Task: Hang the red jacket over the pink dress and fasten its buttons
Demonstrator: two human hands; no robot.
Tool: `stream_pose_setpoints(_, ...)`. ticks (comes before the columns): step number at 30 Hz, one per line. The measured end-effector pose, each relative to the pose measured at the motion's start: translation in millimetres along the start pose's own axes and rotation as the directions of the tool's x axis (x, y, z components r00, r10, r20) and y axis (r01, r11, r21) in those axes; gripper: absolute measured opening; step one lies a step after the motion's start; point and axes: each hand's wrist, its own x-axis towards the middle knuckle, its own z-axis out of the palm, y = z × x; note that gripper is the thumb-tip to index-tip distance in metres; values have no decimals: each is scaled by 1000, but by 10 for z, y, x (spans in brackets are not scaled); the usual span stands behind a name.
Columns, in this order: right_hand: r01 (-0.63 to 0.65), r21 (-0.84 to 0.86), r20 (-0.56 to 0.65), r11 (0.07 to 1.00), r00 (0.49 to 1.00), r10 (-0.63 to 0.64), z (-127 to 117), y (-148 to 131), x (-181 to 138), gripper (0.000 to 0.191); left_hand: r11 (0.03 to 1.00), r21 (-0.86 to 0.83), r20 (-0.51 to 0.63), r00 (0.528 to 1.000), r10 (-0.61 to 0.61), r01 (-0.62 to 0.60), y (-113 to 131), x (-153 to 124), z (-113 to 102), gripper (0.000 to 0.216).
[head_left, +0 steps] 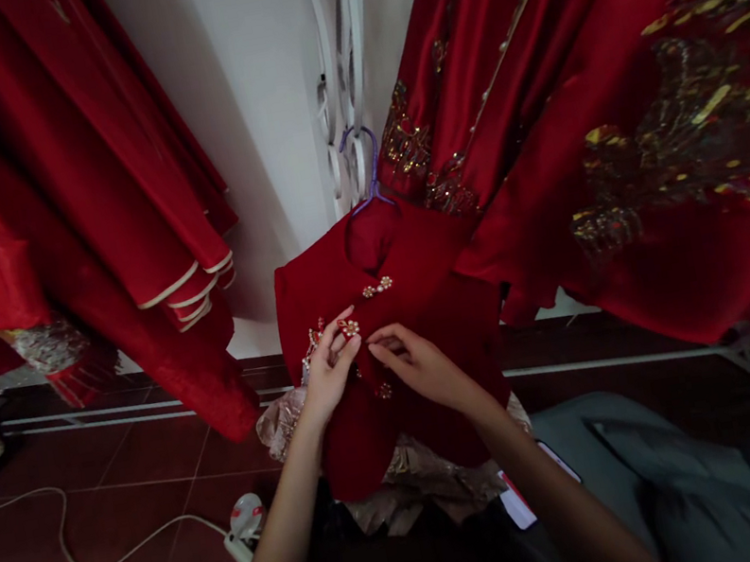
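A red vest (419, 331) hangs by its purple hanger (374, 187) in front of me. A pair of jewelled flower clasps (377, 287) sits below its neckline, and another flower clasp (384, 392) sits lower down. My left hand (330, 370) pinches a gold and red flower clasp (349, 328) between thumb and fingers at the vest's front. Close beside it on the right, my right hand (422, 364) has its thumb and fingers drawn together against the front. Whatever lies between those fingertips is hidden.
Red garments with pale trim (167, 287) hang on the left; sequinned red garments (680, 124) hang on the right. A white metal rack (339, 66) stands behind. Shiny beige fabric (423, 484) shows under the vest. A white cable (139, 551) crosses the tiled floor (98, 519); a phone (518, 502) lies low right.
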Motion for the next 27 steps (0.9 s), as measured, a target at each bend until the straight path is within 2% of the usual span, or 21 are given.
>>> stream_pose_setpoints(5, -73, 22, -221, 997, 972, 76, 246, 72, 241, 38, 999, -37, -211, 977, 20, -28, -2, 71, -49, 33)
stream_pose_setpoints(7, -70, 18, -247, 997, 966, 72, 324, 83, 280, 38, 998, -63, -246, 969, 7, -24, -48, 63, -70, 31)
stream_pose_setpoints(11, 10, 52, -253, 999, 968, 4, 391, 58, 278, 23, 998, -66, -264, 964, -10, -8, -126, 21, -103, 30)
stream_pose_setpoints(14, 45, 14, -304, 999, 952, -38, 379, 37, 262, 18, 994, 98, -288, 955, 66, -39, -179, 25, -167, 28)
stream_pose_setpoints(16, 50, -4, -325, 999, 944, -48, 357, 35, 263, 16, 961, 265, -371, 911, 182, -84, -217, 65, -238, 26)
stream_pose_setpoints(18, 64, 1, -312, 998, 948, -60, 332, 40, 277, 14, 931, 354, -436, 864, 251, -92, -257, 128, -317, 30)
stream_pose_setpoints(19, 72, 8, -293, 997, 954, -67, 321, 45, 289, 13, 932, 351, -439, 864, 246, -87, -278, 163, -353, 32)
stream_pose_setpoints(23, 92, 26, -213, 995, 973, -84, 291, 84, 357, 12, 969, 236, -362, 919, 157, -73, -348, 267, -423, 27)
stream_pose_setpoints(27, 105, 31, -175, 994, 980, -98, 298, 135, 443, 11, 989, 131, -340, 934, 114, -73, -366, 269, -403, 24)
